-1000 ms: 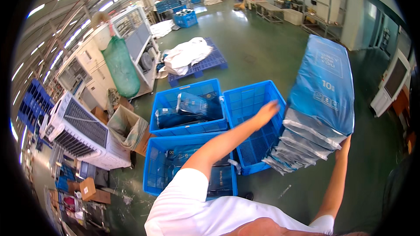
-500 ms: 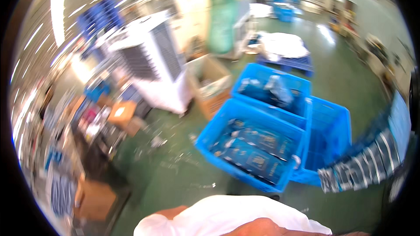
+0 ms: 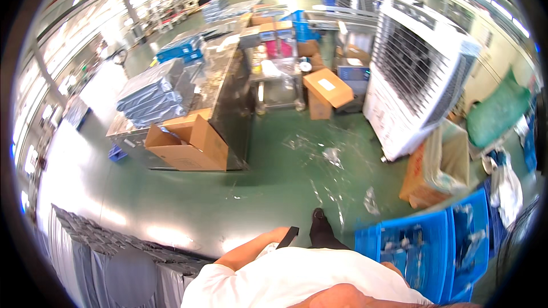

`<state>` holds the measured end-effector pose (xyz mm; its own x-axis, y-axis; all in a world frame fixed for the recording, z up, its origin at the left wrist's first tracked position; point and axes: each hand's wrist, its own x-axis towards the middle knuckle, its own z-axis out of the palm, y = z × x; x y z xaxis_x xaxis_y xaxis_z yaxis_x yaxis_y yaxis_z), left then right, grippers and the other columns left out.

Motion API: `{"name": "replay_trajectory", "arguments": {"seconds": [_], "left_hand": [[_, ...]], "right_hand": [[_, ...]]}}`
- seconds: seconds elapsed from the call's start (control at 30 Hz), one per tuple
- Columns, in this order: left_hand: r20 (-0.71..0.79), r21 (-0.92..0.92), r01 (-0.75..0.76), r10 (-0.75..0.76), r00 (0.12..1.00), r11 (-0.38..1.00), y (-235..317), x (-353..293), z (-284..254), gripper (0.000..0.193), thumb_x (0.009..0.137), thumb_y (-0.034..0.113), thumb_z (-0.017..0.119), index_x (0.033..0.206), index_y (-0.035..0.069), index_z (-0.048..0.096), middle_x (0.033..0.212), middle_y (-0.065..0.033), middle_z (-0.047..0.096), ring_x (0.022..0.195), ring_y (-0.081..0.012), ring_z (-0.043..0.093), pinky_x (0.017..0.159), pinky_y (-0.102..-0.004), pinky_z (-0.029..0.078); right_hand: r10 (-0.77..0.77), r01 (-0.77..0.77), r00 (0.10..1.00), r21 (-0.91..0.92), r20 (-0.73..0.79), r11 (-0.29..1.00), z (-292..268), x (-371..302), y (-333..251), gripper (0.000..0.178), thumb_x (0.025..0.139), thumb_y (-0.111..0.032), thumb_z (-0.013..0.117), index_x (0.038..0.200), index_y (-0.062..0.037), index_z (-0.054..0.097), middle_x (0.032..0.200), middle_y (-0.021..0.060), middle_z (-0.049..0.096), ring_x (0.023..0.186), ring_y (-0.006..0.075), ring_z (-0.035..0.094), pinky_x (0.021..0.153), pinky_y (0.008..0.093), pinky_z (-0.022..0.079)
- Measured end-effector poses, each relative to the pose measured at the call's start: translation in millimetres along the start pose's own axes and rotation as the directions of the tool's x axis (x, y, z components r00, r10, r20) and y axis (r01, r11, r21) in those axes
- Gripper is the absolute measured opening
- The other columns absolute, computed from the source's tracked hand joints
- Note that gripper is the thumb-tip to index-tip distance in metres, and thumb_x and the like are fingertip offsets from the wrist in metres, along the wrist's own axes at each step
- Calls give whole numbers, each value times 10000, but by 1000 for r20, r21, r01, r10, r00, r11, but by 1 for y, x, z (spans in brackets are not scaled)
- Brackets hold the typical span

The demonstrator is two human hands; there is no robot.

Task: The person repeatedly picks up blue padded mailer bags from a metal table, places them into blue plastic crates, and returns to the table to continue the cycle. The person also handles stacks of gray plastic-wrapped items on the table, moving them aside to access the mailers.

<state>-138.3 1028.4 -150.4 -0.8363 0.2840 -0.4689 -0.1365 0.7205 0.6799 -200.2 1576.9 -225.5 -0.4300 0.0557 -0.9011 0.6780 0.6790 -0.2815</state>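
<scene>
My left hand (image 3: 278,234) is low in the middle, in front of my white shirt. It appears closed on a narrow black flat thing (image 3: 288,237) whose kind I cannot make out; the fingers are mostly hidden. At my right side only a patch of my right arm (image 3: 394,271) shows past the shirt, and the hand itself is out of sight. That arm is nearest a blue plastic crate (image 3: 371,245) holding dark blue packages (image 3: 408,256). A second blue crate (image 3: 482,211) with wrapped packages stands against it.
An open cardboard box (image 3: 200,156) stands by a long table (image 3: 228,91) with grey-blue wrapped stacks (image 3: 157,91). A white air cooler (image 3: 394,119) and a lined carton (image 3: 419,176) are at the right. Plastic scraps (image 3: 332,156) lie on the green floor. Grey wrapped stacks (image 3: 91,256) are lower left.
The view has swung to the left, so the crates now sit at the lower right and the table has come towards the middle. My left forearm and the black thing have come into view.
</scene>
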Motion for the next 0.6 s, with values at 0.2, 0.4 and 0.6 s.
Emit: {"name": "replay_trajectory", "arguments": {"seconds": [0.2, 0.4, 0.6], "left_hand": [[-272, -160, 280, -314, 909, 947, -72, 18, -126, 344, 788, 352, 549, 935, 43, 579, 883, -200, 609, 864, -378, 563, 740, -420, 438], [-379, -517, 328, -555, 740, 790, -134, 28, -194, 327, 797, 273, 559, 1008, 24, 578, 878, -159, 630, 843, -276, 602, 744, -340, 461], [-388, -922, -217, -790, 475, 322, -195, 61, -329, 305, 843, 235, 559, 1067, 29, 553, 920, -47, 609, 836, -121, 568, 720, -274, 466]], "right_hand": [[-198, 226, 974, -578, 113, 784, -51, 118, -229, 274, 841, -259, 467, 881, -33, 617, 730, 144, 610, 646, 246, 611, 511, 391, 476], [-778, 588, 479, -807, 405, -58, -46, 246, -551, 238, 735, -214, 520, 742, -4, 632, 794, 189, 623, 765, 342, 598, 682, 420, 472], [-818, 896, 435, -273, 377, 351, 173, 183, -884, 286, 804, -199, 577, 1023, -14, 575, 851, 104, 631, 768, 182, 587, 682, 306, 466]]}}
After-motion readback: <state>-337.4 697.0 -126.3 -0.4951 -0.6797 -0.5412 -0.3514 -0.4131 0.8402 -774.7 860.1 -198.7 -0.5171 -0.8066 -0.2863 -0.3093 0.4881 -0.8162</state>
